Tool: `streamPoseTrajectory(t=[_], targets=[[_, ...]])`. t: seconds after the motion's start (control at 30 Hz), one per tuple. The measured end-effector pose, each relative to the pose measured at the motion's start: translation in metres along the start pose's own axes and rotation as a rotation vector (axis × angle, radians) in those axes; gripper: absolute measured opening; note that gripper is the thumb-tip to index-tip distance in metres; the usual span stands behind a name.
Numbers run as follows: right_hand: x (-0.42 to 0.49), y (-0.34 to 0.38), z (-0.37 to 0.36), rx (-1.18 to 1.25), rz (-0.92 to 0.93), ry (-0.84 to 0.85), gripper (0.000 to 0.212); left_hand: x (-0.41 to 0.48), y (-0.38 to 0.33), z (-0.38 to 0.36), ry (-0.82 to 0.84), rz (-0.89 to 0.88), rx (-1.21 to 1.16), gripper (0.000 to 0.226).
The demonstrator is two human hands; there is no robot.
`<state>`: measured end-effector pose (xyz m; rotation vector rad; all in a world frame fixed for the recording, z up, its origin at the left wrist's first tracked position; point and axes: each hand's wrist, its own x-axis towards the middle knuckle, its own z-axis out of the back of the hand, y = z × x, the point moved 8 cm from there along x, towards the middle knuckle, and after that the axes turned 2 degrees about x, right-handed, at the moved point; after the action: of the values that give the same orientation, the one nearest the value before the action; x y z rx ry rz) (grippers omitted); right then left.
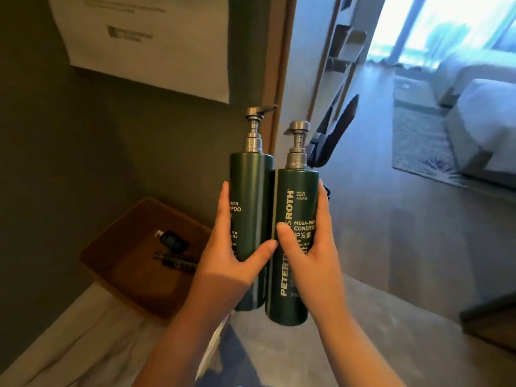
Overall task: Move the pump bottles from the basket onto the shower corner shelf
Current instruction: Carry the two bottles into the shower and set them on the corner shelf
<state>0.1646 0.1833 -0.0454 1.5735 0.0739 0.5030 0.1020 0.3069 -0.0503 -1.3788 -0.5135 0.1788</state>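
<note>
Two dark green pump bottles with grey metal pumps stand upright in the air, side by side and touching. My left hand (231, 258) is wrapped around the shampoo bottle (251, 191). My right hand (310, 250) grips the conditioner bottle (296, 208), whose white label faces me. Down at the left lies the brown basket (117, 275) on the floor by the wall, holding a couple of small dark items (174, 251). No shower corner shelf is in view.
A dark grey wall with a white paper sheet (145, 43) fills the left. A wooden door frame (282, 65) stands behind the bottles. Beyond it a bedroom opens with a patterned rug (418, 143), white beds (480, 121) and a dark piece of furniture (491, 317) at the lower right.
</note>
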Motion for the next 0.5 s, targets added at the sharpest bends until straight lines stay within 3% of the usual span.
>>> streamPoseTrajectory(t=[0.23,0.5], targets=[[-0.069,0.033,0.162,-0.090,0.072,-0.318,0.074,-0.035,-0.041,-0.156,0.315,-0.063,-0.001,0.096],[-0.221,0.075,0.348,-0.184,0.076,-0.614,0.076,-0.159,-0.100,-0.342,0.633,-0.159,-0.065,0.093]])
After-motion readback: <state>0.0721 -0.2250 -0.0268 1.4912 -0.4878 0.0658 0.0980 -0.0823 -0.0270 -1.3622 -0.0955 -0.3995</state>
